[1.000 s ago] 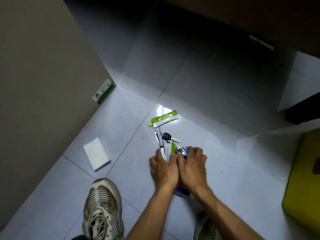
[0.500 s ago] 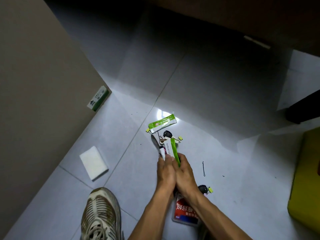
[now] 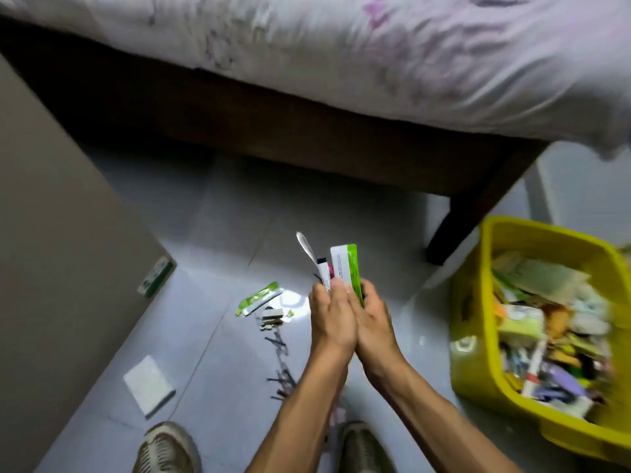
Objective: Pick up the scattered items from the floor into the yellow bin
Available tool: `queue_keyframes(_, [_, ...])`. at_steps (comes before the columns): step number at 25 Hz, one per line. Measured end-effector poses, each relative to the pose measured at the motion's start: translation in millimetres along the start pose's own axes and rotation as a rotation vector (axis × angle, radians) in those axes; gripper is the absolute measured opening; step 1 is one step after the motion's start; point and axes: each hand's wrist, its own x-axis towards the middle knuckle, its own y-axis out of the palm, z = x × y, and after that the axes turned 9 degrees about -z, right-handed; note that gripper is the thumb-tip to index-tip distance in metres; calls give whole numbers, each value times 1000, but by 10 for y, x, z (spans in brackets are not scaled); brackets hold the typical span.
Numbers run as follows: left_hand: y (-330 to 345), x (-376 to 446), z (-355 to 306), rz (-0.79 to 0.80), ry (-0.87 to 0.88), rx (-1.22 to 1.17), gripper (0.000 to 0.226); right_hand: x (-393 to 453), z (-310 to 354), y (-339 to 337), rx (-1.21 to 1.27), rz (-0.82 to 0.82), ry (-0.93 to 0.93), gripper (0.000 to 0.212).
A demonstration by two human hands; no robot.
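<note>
A bed (image 3: 375,56) with a pale printed cover spans the top of the view, its dark frame and leg standing just beside the yellow bin (image 3: 478,339), which sits on the tiled floor (image 3: 222,387) at the person's right and is heaped with packets, papers and pens. The bin's open top lies near the hands, presumably so that a gathered handful can be carried across in one short move. Left hand (image 3: 333,322) and right hand (image 3: 374,324) are pressed together palm to palm, fingers curled round a bundle raised clear of the floor; clamping from both sides appears to keep thin, loose pieces from slipping out. Upright from the bundle project a green-and-white packet (image 3: 346,268), a marker (image 3: 323,273) and a metal spoon (image 3: 305,249). Other scattered items remain on the floor: a white pad (image 3: 148,384) near the left shoe (image 3: 167,448), a green box (image 3: 156,276) leaning against the wall, a green sachet (image 3: 259,297), a small cluster of bits (image 3: 271,319) just beside it, and a trail of dark hairpins (image 3: 281,363), blurred. Judged from this, the step in hand is the transfer to the bin, with further pickups left.
</note>
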Motion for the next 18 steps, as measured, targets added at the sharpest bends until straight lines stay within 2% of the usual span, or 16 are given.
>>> queue_keyframes(2, [294, -345, -317, 125, 43, -22, 35, -8, 276, -439, 48, -99, -57, 24])
queue_keyframes(6, [1370, -1379, -709, 475, 140, 109, 43, -38, 539, -1946, 107, -430, -126, 19])
queue_keyframes(9, [1994, -1744, -693, 584, 138, 148, 45, -23, 482, -2615, 91, -551, -105, 19])
queue_keyframes(12, [2451, -1884, -521, 707, 47, 191, 40, 50, 323, -3141, 80, -658, -40, 25])
queue_keyframes(15, [2586, -1856, -358, 731, -20, 214, 49, 97, 168, -3457, 112, -697, 98, 35])
queue_keyframes(18, [2514, -1673, -214, 634, -5, 179, 51, 81, 98, -3507, 73, -741, 137, 40])
